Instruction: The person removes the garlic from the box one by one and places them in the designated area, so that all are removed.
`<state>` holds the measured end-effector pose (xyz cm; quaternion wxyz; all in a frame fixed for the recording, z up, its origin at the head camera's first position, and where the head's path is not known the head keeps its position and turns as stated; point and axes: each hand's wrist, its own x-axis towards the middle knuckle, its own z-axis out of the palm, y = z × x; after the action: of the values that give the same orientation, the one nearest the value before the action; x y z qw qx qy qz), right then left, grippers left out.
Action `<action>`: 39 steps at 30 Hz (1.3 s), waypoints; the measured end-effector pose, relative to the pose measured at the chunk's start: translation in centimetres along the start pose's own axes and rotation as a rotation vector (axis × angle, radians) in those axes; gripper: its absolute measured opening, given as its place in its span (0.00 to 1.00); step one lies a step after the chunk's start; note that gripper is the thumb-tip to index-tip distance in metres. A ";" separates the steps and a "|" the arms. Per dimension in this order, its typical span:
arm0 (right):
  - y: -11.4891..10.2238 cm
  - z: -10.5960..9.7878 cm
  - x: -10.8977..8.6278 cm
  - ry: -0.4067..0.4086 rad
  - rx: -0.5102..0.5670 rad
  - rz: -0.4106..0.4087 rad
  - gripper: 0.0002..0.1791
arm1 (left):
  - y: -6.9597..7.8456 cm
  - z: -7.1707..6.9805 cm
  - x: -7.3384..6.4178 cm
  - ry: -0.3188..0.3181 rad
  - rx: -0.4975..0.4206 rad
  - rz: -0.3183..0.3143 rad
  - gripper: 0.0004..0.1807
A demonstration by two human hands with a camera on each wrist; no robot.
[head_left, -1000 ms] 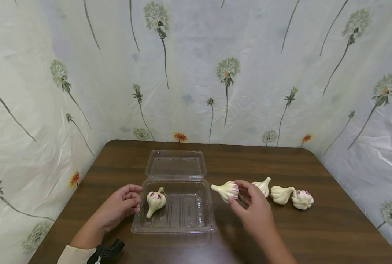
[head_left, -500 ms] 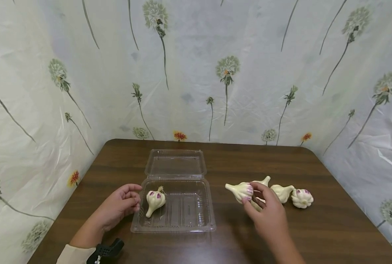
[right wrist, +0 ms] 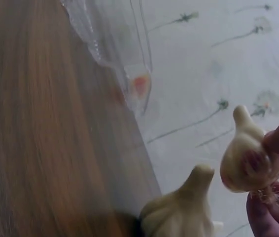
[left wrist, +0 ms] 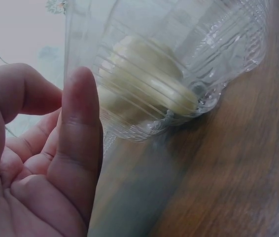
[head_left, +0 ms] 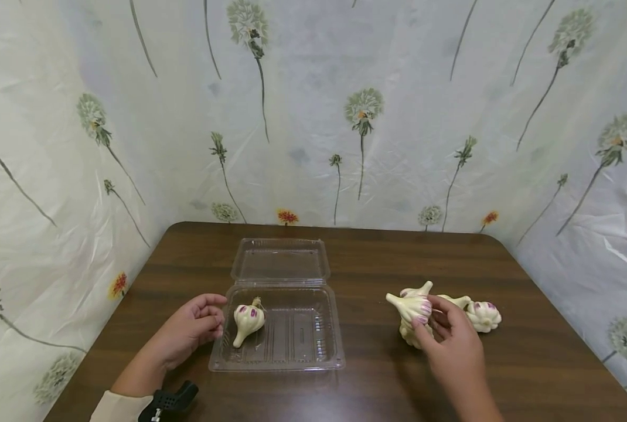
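Note:
My right hand (head_left: 453, 340) pinches a garlic bulb (head_left: 411, 306) by its root end, with purple streaks and the stem pointing left. In the right wrist view that garlic bulb (right wrist: 248, 158) shows its roots between the fingers, and another bulb (right wrist: 181, 207) lies below. My left hand (head_left: 194, 325) rests beside the left rim of an open clear plastic container (head_left: 303, 340), index fingertip right at the rim. Inside on the left lies one garlic bulb (head_left: 249, 321). In the left wrist view my thumb (left wrist: 80, 113) overlaps the container's wall (left wrist: 218, 34).
More garlic bulbs sit around the right hand: one behind the held bulb (head_left: 420, 289), one below it (head_left: 408, 335), and two to the right (head_left: 458, 301), (head_left: 483, 317). The container's lid (head_left: 282, 261) lies folded back on the brown table (head_left: 366, 264). A flowered sheet (head_left: 303, 117) hangs behind.
My right hand has moved right with the garlic bulb, away from the container and over the loose bulbs. The left hand and the container have stayed in place.

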<state>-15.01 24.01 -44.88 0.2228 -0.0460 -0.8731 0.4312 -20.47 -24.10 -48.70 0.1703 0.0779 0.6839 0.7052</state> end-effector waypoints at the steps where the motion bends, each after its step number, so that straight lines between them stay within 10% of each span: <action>1: 0.1 -0.1 0.0 0.006 -0.002 0.001 0.28 | 0.0 0.0 0.0 -0.001 -0.001 0.001 0.25; 39: 5.0 -3.5 0.3 0.017 -0.144 0.246 0.31 | 0.4 0.2 0.0 0.001 0.010 -0.009 0.26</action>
<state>-14.34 29.73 -46.77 0.1717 -0.1723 -0.8876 0.3911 -20.41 -23.93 -48.33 0.1727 0.0755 0.6876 0.7012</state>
